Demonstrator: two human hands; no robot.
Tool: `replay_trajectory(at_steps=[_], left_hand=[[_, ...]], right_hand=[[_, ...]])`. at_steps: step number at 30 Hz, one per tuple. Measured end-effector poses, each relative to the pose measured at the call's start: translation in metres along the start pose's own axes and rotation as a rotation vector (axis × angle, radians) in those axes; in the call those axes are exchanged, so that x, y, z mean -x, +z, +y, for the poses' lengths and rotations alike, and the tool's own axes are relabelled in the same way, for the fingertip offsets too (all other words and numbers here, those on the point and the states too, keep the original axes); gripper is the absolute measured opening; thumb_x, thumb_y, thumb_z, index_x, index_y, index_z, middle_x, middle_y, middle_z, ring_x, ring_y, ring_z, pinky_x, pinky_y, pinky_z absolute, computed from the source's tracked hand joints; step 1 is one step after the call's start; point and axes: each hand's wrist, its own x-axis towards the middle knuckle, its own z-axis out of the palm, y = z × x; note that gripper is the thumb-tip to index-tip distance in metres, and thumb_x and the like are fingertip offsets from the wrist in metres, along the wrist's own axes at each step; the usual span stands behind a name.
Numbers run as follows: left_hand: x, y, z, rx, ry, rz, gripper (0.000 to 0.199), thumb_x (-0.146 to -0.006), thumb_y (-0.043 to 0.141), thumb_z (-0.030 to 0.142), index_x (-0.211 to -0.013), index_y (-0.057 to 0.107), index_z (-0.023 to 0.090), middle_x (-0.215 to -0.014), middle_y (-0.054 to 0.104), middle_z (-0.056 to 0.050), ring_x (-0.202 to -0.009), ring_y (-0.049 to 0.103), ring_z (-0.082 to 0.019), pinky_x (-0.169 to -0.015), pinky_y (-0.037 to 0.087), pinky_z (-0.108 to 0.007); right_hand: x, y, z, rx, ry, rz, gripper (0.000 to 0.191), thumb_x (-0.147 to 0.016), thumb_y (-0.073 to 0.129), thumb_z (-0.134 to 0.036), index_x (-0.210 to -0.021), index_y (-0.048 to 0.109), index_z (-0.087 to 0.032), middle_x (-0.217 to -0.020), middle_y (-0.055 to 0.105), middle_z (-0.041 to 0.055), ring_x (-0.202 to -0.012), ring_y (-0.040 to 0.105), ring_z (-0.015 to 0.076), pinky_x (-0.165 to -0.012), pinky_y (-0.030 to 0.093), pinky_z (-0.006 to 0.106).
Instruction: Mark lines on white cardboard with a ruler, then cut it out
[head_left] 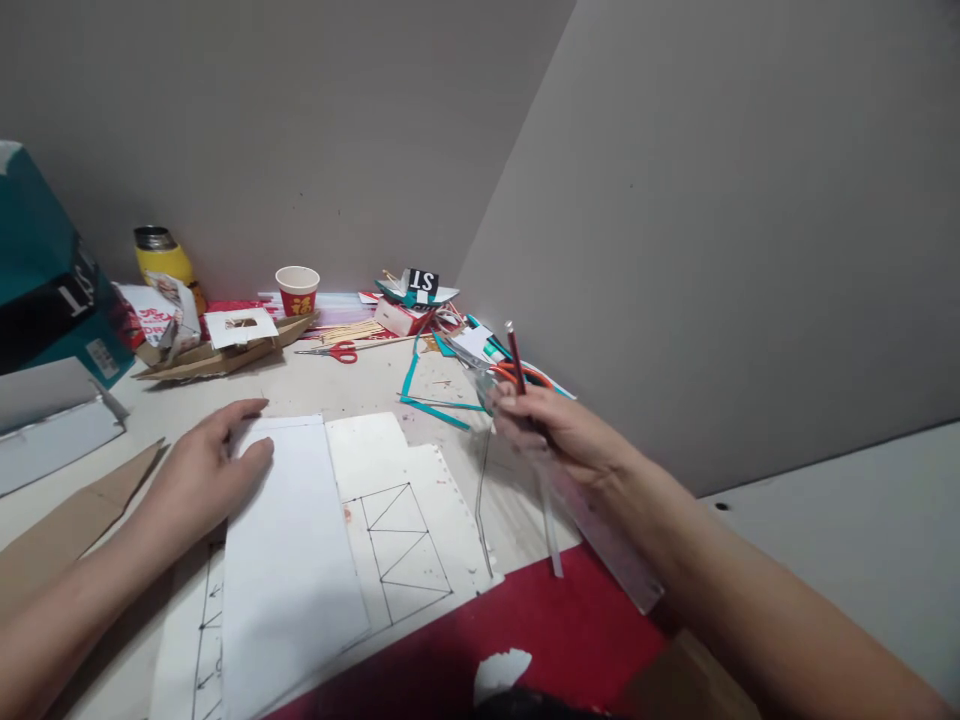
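My left hand rests at the top left corner of a white sheet of paper, thumb and fingers apart. The sheet lies over a larger paper with black ruled lines and triangles drawn on it. To the right, my right hand is raised above the table, closed around a dark red pencil that points up. A clear ruler slants down from beneath the same hand, apparently held along with the pencil. My palm hides part of both.
Red-handled scissors, a paper cup and a yellow bottle stand or lie toward the back. Teal strips and orange-handled scissors sit near the right wall. A cardboard piece lies left; a red sheet is in front.
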Motion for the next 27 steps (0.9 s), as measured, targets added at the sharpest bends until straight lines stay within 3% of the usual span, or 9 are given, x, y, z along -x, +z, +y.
replay_trajectory(at_steps=[2,4,6,8,11,14,19,24,27], left_hand=[[0.006,0.005,0.0,-0.243,0.249,0.088,0.051,-0.09,0.048,0.035,-0.133,0.057,0.01,-0.144,0.052,-0.019,-0.132,0.046,-0.037,-0.109,0.036,-0.053],[0.015,0.013,0.001,-0.39,0.489,0.083,0.052,-0.093,0.045,0.038,-0.137,0.055,0.011,-0.153,0.041,-0.019,-0.143,0.031,-0.038,-0.115,0.028,-0.055],[0.027,0.024,0.001,-0.43,0.676,-0.055,0.054,-0.094,0.047,0.045,-0.141,0.052,0.019,-0.158,0.036,-0.014,-0.147,0.024,-0.036,-0.116,0.026,-0.056],[0.039,0.035,0.002,-0.427,0.806,-0.272,0.057,-0.095,0.047,0.049,-0.147,0.044,0.028,-0.16,0.033,-0.007,-0.148,0.024,-0.033,-0.116,0.028,-0.055],[0.05,0.043,0.005,-0.461,0.796,-0.508,0.056,-0.097,0.042,0.049,-0.151,0.035,0.035,-0.16,0.03,-0.005,-0.147,0.025,-0.033,-0.115,0.028,-0.059],[0.052,0.042,0.01,-0.514,0.714,-0.567,0.055,-0.098,0.04,0.049,-0.151,0.036,0.035,-0.16,0.028,-0.006,-0.147,0.024,-0.035,-0.114,0.026,-0.063],[0.054,0.04,0.026,-0.607,0.586,-0.547,0.056,-0.095,0.043,0.046,-0.149,0.041,0.029,-0.158,0.031,-0.01,-0.146,0.024,-0.038,-0.113,0.024,-0.066],[0.063,0.042,0.033,-0.715,0.47,-0.442,0.059,-0.094,0.045,0.041,-0.147,0.045,0.016,-0.153,0.037,-0.019,-0.142,0.031,-0.045,-0.106,0.031,-0.07],[0.062,0.041,0.03,-0.712,0.461,-0.381,0.061,-0.093,0.045,0.045,-0.142,0.051,0.009,-0.149,0.044,-0.022,-0.137,0.039,-0.048,-0.104,0.037,-0.068]], right_hand=[[0.011,0.001,0.012,-0.002,0.068,-0.028,0.031,-0.071,0.078,-0.038,-0.077,0.054,-0.019,-0.048,0.045,-0.0085,-0.037,0.022,0.003,-0.034,0.01,0.018],[0.019,0.003,0.023,-0.003,0.113,-0.054,0.031,-0.072,0.078,-0.038,-0.079,0.054,-0.018,-0.052,0.05,-0.0069,-0.038,0.025,0.0028,-0.034,0.012,0.017],[0.022,0.006,0.03,0.007,0.139,-0.074,0.032,-0.073,0.077,-0.039,-0.077,0.053,-0.019,-0.056,0.055,-0.0046,-0.04,0.027,0.0029,-0.035,0.013,0.017],[0.022,0.009,0.034,0.036,0.15,-0.078,0.034,-0.074,0.077,-0.04,-0.075,0.051,-0.019,-0.06,0.058,-0.0032,-0.04,0.027,0.0029,-0.036,0.013,0.017],[0.018,0.017,0.033,0.08,0.144,-0.076,0.037,-0.072,0.078,-0.044,-0.073,0.05,-0.019,-0.059,0.055,-0.0046,-0.04,0.026,0.0024,-0.036,0.013,0.018],[0.013,0.025,0.029,0.084,0.128,-0.071,0.038,-0.07,0.078,-0.044,-0.073,0.049,-0.019,-0.06,0.055,-0.0054,-0.039,0.025,0.0024,-0.037,0.012,0.019],[0.007,0.036,0.023,0.074,0.084,-0.069,0.027,-0.074,0.07,-0.034,-0.073,0.048,-0.019,-0.066,0.067,0.0014,-0.039,0.024,0.0023,-0.039,0.01,0.021],[0.004,0.042,0.021,-0.026,0.039,-0.094,0.017,-0.072,0.063,-0.028,-0.065,0.05,-0.018,-0.044,0.054,-0.0037,-0.037,0.022,0.0038,-0.038,0.009,0.023],[0.002,0.045,0.02,-0.068,0.017,-0.095,0.022,-0.072,0.066,-0.029,-0.066,0.046,-0.02,-0.054,0.063,-0.0004,-0.037,0.025,0.0033,-0.037,0.01,0.021]])
